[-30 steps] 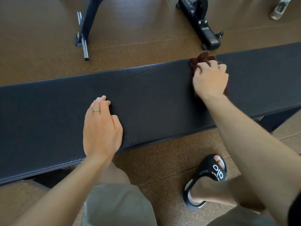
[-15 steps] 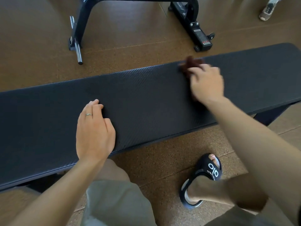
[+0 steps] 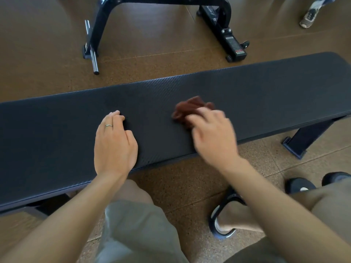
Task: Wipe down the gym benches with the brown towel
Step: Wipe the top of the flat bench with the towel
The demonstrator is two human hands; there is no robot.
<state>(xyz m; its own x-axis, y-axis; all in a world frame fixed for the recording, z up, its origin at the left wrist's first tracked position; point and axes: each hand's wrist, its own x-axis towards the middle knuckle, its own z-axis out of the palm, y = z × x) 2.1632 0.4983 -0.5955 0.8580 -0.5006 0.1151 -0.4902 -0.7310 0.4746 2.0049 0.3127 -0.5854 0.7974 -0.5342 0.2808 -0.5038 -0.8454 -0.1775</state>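
A long black padded gym bench [image 3: 266,88] runs across the view from lower left to upper right. My right hand [image 3: 212,133] grips a crumpled brown towel [image 3: 190,110] and presses it on the bench pad near its middle; the hand is motion-blurred. My left hand [image 3: 114,143] rests on the pad to the left of the towel, fingers curled under, a ring on one finger, holding nothing.
A black metal frame [image 3: 106,21] with a chrome peg [image 3: 94,61] stands on the brown floor beyond the bench. The bench's leg [image 3: 307,139] shows at right. My sandalled feet [image 3: 224,221] are below the bench edge. Another person's shoe [image 3: 308,19] is at top right.
My right hand has dragged the towel from the bench's far edge toward the near side and leftward, closer to my left hand. The left hand stays planted on the pad.
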